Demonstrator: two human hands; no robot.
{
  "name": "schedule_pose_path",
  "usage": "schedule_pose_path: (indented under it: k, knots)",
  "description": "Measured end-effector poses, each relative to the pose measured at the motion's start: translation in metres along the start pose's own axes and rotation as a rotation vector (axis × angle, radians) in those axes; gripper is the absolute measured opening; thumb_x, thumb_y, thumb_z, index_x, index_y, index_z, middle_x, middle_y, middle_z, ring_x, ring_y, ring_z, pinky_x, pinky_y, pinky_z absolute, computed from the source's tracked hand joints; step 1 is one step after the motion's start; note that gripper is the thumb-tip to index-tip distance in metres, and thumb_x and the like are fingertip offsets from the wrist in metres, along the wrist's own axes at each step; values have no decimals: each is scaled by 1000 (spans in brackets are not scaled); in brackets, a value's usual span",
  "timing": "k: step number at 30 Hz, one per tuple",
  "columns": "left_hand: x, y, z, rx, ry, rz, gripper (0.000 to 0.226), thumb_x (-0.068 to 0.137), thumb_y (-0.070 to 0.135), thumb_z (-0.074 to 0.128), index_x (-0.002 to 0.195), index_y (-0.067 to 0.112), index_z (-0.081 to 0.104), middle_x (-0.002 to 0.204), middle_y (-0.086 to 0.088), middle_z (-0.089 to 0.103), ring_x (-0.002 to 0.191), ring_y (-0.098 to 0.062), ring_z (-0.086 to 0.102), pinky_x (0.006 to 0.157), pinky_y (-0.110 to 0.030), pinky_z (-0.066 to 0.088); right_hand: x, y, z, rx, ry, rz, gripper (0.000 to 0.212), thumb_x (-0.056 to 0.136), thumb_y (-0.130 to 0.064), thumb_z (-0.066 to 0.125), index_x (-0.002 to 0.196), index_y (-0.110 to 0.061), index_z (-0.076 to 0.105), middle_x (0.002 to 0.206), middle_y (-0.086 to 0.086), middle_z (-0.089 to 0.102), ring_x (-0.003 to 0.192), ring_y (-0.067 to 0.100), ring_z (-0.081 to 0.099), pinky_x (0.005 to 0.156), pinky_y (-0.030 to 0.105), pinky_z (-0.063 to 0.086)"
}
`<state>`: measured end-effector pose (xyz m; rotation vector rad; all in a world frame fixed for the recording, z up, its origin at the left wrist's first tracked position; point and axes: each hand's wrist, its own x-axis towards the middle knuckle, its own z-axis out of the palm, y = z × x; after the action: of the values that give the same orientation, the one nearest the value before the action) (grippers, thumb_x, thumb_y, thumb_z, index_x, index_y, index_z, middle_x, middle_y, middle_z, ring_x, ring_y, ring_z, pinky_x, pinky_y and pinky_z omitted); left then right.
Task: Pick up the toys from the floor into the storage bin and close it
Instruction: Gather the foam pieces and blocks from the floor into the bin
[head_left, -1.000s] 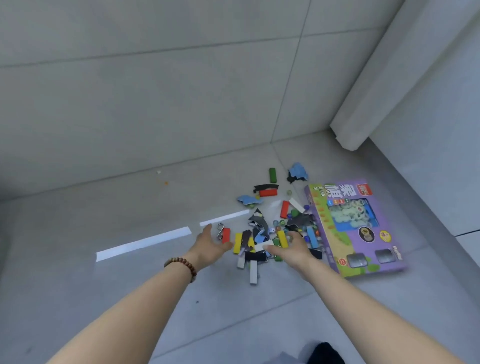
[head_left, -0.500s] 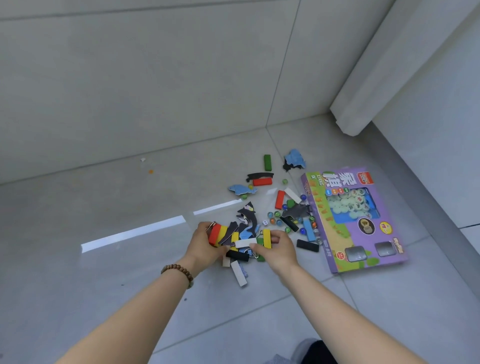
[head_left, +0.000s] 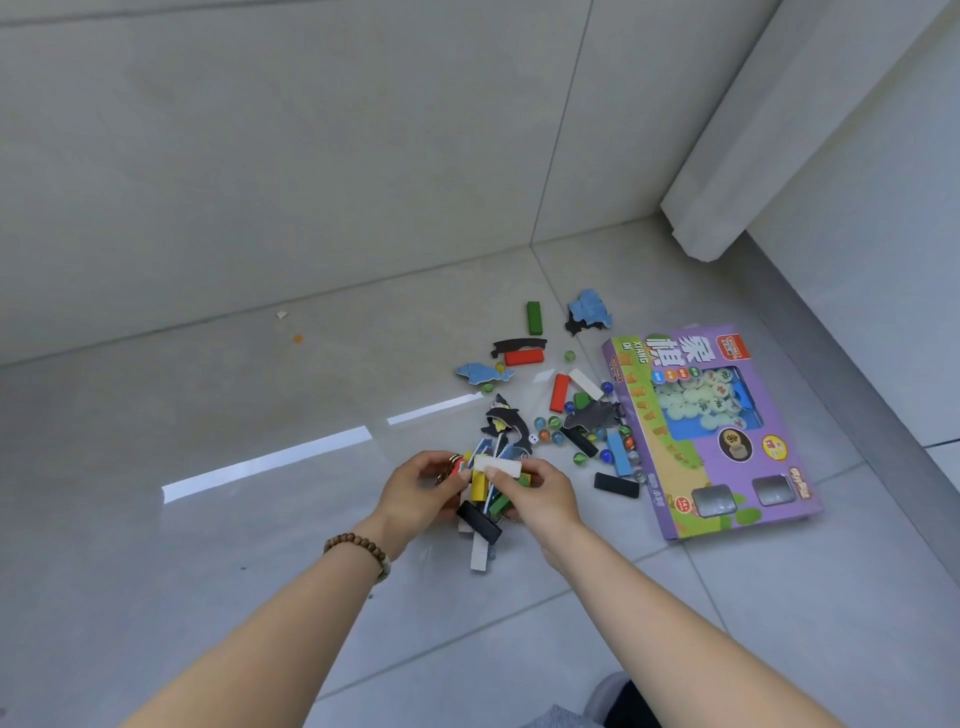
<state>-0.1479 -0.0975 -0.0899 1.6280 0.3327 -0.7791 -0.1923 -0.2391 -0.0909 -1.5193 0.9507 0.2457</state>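
Small toys lie scattered on the grey tiled floor: coloured blocks, marbles (head_left: 549, 432) and flat animal puzzle pieces (head_left: 483, 373). Between my two hands sits a gathered bundle of blocks (head_left: 488, 491), among them white, yellow, green and black ones. My left hand (head_left: 415, 488) grips the bundle from the left, fingers curled round it. From the right, my right hand (head_left: 540, 493) grips the same bundle, thumb on a white block. A black block (head_left: 616, 484) and a blue block (head_left: 618, 454) lie loose to the right. No storage bin is in view.
A purple chess-set box (head_left: 717, 441) lies flat on the floor to the right of the pile. Grey walls close the corner behind, with a white ledge (head_left: 727, 171) at the upper right. A green block (head_left: 534, 317) and red blocks (head_left: 523, 357) lie farther back.
My hands have drawn together from either side of the pile and closed on a bundle of blocks, scooping it toward me. The view has shifted slightly.
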Motion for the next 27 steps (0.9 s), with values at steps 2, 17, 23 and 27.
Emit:
schedule_pose_path:
  k: [2,17,23,27]
  knots:
    - [-1,0,5,34,-27,11,25,87,12,66,111,9,62,99,-3,61,84,-16,62,66,-17,56,-1,-2,3,32,-23,7,36,79,-23,75,111,-15,59,103,0,60,92,17,59,83,31,53]
    - [-4,10,6,-163,-139,-122,29,86,21,65,115,21,62,113,-15,65,93,-27,67,74,-37,59,-13,-18,0,535,-290,195,22,91,-16,59,113,-15,64,106,13,69,80,21,63,72,26,56]
    - [-24,46,-19,-183,-75,-47,33,85,20,68,117,21,61,115,-12,65,81,-21,70,63,-27,56,-30,-57,16,497,-328,113,23,91,-16,59,112,-10,65,89,10,68,60,14,54,67,26,54]
    - [-64,93,-68,-225,-15,35,33,85,20,67,118,20,60,112,-11,67,72,-15,70,60,-23,54,-71,-121,49,432,-423,35,14,91,-13,58,102,-13,67,80,8,68,52,13,51,58,22,52]
